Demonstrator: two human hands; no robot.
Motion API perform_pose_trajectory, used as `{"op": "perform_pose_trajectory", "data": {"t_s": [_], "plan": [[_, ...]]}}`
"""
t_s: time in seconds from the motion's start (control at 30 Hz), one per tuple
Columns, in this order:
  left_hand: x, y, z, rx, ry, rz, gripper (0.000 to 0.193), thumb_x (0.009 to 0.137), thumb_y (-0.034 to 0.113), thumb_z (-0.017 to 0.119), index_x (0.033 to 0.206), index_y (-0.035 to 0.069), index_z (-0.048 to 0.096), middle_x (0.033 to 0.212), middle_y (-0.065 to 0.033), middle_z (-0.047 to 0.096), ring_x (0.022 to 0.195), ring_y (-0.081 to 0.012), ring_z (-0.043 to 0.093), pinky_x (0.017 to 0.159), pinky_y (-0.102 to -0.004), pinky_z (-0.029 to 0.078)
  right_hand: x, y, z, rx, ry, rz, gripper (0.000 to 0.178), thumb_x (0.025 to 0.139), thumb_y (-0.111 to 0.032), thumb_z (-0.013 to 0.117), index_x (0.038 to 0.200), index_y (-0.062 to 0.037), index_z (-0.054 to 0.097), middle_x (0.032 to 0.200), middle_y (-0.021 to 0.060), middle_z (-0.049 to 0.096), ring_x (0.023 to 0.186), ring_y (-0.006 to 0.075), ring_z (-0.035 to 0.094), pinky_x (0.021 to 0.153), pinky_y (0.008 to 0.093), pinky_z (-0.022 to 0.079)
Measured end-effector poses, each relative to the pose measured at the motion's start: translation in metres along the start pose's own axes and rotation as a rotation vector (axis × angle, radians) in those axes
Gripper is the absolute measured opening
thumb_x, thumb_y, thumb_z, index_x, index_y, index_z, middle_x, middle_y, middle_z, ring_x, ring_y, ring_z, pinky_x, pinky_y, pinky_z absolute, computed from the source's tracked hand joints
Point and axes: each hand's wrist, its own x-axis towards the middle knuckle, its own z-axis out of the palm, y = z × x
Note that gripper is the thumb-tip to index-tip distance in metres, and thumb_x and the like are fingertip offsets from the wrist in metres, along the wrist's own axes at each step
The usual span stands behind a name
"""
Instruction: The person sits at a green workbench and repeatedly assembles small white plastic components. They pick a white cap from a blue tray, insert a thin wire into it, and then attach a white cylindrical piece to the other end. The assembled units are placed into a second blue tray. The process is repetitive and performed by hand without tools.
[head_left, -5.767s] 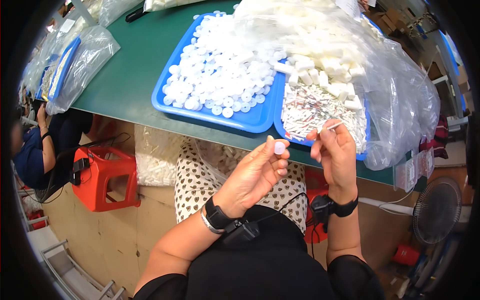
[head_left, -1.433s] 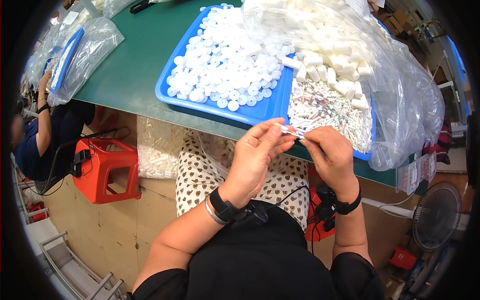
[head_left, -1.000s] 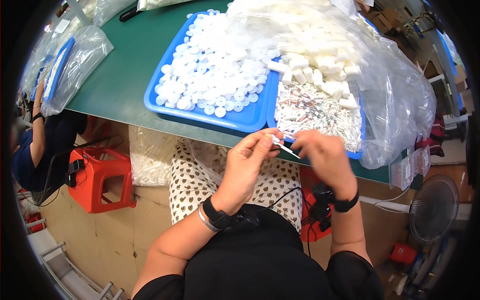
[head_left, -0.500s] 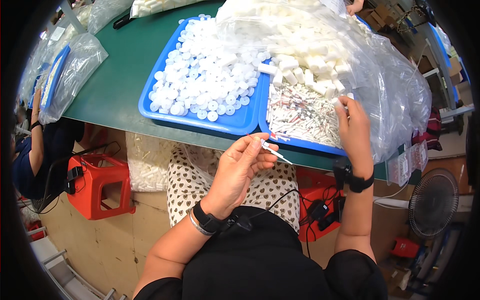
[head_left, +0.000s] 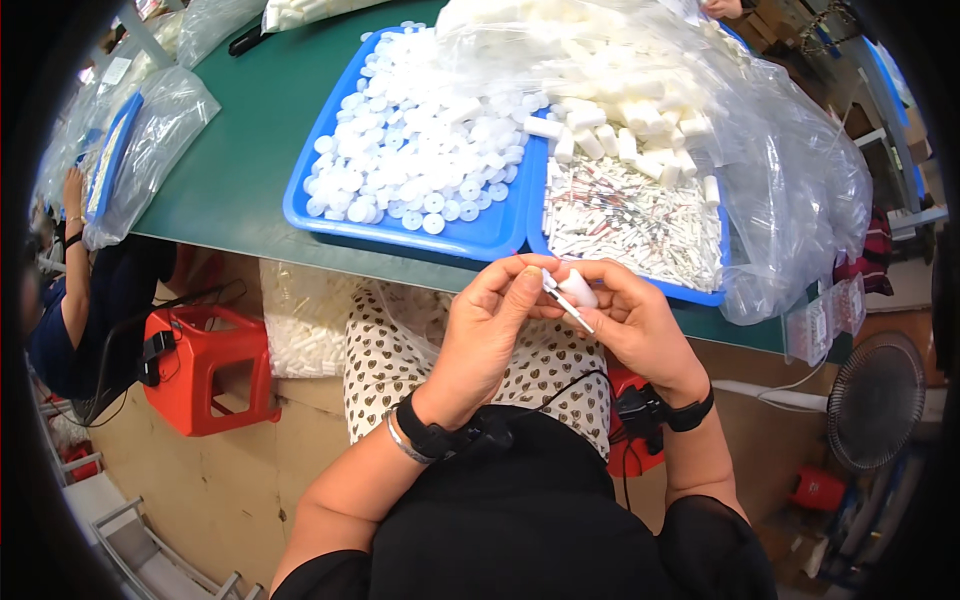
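Note:
In front of the trays' near edge my two hands meet. My left hand (head_left: 485,325) is closed, pinching a thin white stick (head_left: 568,303) that slants down to the right. My right hand (head_left: 645,325) is closed on a short white foam cylinder (head_left: 578,289), held right beside the stick. Whether the two pieces touch I cannot tell. Just beyond, a blue tray (head_left: 712,297) holds many thin white sticks (head_left: 630,225) with reddish and dark ends, and a heap of white foam cylinders (head_left: 640,140) at its far side.
Left of it, a second blue tray (head_left: 440,243) holds translucent white discs (head_left: 400,140). Clear plastic (head_left: 790,190) drapes at right. These stand on a green table (head_left: 250,130). A red stool (head_left: 210,370) and another person's arm (head_left: 75,270) are at left, a fan (head_left: 875,400) at right.
My right hand has come back from the foam heap toward my left, bringing a foam cylinder. My left hand still holds the stick, shifted slightly to the right.

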Motion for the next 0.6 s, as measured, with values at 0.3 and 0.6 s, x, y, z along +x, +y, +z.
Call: {"op": "perform_pose_trajectory", "data": {"t_s": [0.3,0.6], "plan": [[-0.001,0.002,-0.01,0.102,-0.003,-0.047,0.03,0.103,0.025,0.052,0.115,-0.001,0.061,0.11,-0.0101,0.066,0.095,-0.0135,0.065,0.084,-0.0263,0.051,0.0,0.004,-0.005,0.049,-0.03,0.077,0.023,0.096,-0.002,0.057,0.12,0.0005,0.056,0.094,0.0039,0.066,0.068,0.0063,0.059,0.058,0.0207,0.049],[-0.005,-0.008,-0.006,-0.16,0.051,-0.146,0.03,0.101,0.024,0.058,0.12,0.001,0.06,0.1,-0.0036,0.065,0.087,-0.0076,0.058,0.083,-0.0242,0.049,-0.005,0.017,0.01,-0.455,0.116,-0.348,0.013,0.088,0.002,0.067,0.098,0.0024,0.058,0.096,0.0101,0.066,0.079,0.0129,0.068,0.067,0.0261,0.055]]}}
